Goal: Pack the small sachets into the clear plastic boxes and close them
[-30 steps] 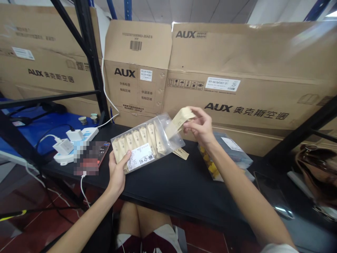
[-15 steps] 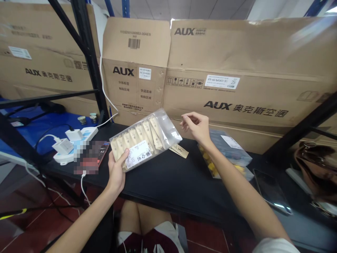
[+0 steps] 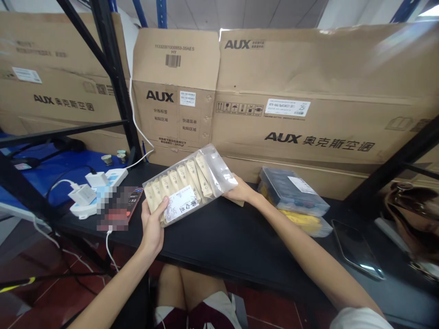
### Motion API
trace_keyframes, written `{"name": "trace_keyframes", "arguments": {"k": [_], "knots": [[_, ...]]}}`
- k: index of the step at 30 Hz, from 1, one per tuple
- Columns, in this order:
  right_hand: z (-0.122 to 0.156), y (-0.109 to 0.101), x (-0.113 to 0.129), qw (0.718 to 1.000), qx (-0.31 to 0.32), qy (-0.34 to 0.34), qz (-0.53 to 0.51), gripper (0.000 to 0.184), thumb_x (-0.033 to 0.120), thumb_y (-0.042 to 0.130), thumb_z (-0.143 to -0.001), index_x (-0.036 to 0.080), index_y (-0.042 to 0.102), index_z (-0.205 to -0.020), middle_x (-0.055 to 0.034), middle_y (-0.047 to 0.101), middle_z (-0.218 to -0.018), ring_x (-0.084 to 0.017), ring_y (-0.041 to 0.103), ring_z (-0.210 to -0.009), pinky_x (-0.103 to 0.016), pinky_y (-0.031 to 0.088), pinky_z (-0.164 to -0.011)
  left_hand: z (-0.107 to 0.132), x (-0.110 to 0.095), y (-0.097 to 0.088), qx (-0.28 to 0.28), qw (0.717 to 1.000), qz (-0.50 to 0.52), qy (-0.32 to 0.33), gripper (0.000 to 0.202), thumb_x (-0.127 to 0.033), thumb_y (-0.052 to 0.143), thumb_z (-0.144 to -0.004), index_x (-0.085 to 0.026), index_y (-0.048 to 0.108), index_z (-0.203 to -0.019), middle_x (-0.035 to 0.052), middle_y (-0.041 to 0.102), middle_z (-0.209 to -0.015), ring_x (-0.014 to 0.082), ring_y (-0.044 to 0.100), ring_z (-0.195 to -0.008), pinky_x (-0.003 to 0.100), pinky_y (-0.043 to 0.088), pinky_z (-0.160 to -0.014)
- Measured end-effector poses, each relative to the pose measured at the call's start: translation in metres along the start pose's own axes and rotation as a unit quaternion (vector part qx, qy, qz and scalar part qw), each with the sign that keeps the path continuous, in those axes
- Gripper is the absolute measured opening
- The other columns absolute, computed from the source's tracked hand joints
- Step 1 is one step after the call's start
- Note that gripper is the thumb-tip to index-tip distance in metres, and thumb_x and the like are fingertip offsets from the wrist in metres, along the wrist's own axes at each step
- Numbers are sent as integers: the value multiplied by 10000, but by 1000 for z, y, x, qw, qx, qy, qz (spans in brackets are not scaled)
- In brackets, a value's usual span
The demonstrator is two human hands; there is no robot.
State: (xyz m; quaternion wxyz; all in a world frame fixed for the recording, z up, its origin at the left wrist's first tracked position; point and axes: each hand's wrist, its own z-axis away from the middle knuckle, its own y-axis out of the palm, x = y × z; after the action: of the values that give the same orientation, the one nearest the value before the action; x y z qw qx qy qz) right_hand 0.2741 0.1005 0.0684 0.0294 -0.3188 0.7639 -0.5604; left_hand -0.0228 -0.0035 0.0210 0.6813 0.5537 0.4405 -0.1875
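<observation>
My left hand (image 3: 153, 224) is wrapped round the lower left end of a clear plastic bag (image 3: 219, 169), holding it tilted above the table. Inside stand several slim beige paper packets (image 3: 174, 180) in a row, and a white label (image 3: 181, 203) with printed characters is on the bag's front. My right hand (image 3: 243, 189) is at the bag's right end, its fingers hidden behind the plastic. Just under that hand shows the edge of a loose beige packet (image 3: 239, 202). Whether the fingers grip the packet or the bag cannot be seen.
On the black table (image 3: 219, 246), clear bags with dark and yellow contents (image 3: 291, 192) lie to the right, beside a dark phone (image 3: 356, 249). A power strip (image 3: 115, 176) and another phone (image 3: 133, 201) are at left. Cardboard boxes (image 3: 308, 123) wall off the back.
My right hand has come down and left from above the table to the bag's right end, by the loose packet. My left hand still holds the bag in nearly the same place.
</observation>
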Motion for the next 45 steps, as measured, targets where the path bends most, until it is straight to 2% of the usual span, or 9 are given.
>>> {"name": "trace_keyframes", "arguments": {"k": [4,7,11,26,30,34,38,41,45], "knots": [[-10,-20,0,982,-143,19,-125,580,291,691,-796,203,561,-1355,-112,710,-1198,-254,713,-937,-424,630,-861,1,-2,2,-6,1000,4,-1,517,-288,935,-779,-220,699,-1234,101,765,-1321,304,731,-1250,498,547,-1157],[-13,-54,1,896,-277,30,-346,616,240,753,-627,262,587,-1219,-42,657,-1113,-213,661,-844,-370,646,-690,2,-2,3,-10,1000,4,2,521,-293,937,-773,-219,694,-1228,106,763,-1322,308,729,-1254,504,542,-1161],[-6,-95,12,824,-242,-3,-512,518,126,757,-574,270,680,-1065,6,659,-998,-182,643,-804,-294,632,-586,1,-1,3,-12,1000,6,3,513,-292,937,-772,-220,692,-1217,109,763,-1319,311,724,-1266,510,537,-1165],[12,-67,79,956,-189,-24,-221,344,530,862,-860,201,783,-922,28,594,-670,-110,433,-564,-263,344,-520,0,1,1,0,1000,11,20,498,-295,905,-820,-221,692,-1264,109,740,-1381,320,665,-1374,488,499,-1212],[16,-74,86,958,-159,-93,-218,324,535,817,-909,226,819,-1004,-53,753,-1012,-123,503,-626,-273,382,-531,0,1,0,2,1000,15,14,508,-306,919,-811,-219,693,-1257,111,737,-1387,317,665,-1373,466,516,-1196],[15,-76,85,957,-44,-128,-255,409,622,644,-1029,278,866,-1031,-80,748,-1323,-247,721,-1039,-415,594,-883,0,0,0,4,1000,11,17,485,-320,923,-812,-222,700,-1232,109,742,-1376,305,682,-1349,447,531,-1180],[13,-73,76,952,17,-72,-298,668,756,420,-1079,266,874,-1096,-87,814,-1233,-325,683,-1307,-570,423,-1246,0,0,0,-8,1000,5,20,465,-306,921,-817,-219,700,-1218,111,744,-1365,297,689,-1339,454,523,-1185],[14,-66,77,915,65,-43,-396,748,831,407,-1032,252,831,-1242,-106,786,-1321,-328,735,-1185,-538,614,-1021,1,-2,1,-5,1000,18,20,434,-327,897,-849,-229,695,-1220,102,732,-1395,287,670,-1364,440,501,-1204],[17,-63,91,929,-44,-83,-359,569,543,926,-788,260,787,-1261,-103,713,-1443,-300,716,-1161,-358,632,-759,1,-3,0,38,999,34,16,436,-358,903,-842,-248,678,-1199,73,714,-1428,268,639,-1395,413,494,-1193]]}}
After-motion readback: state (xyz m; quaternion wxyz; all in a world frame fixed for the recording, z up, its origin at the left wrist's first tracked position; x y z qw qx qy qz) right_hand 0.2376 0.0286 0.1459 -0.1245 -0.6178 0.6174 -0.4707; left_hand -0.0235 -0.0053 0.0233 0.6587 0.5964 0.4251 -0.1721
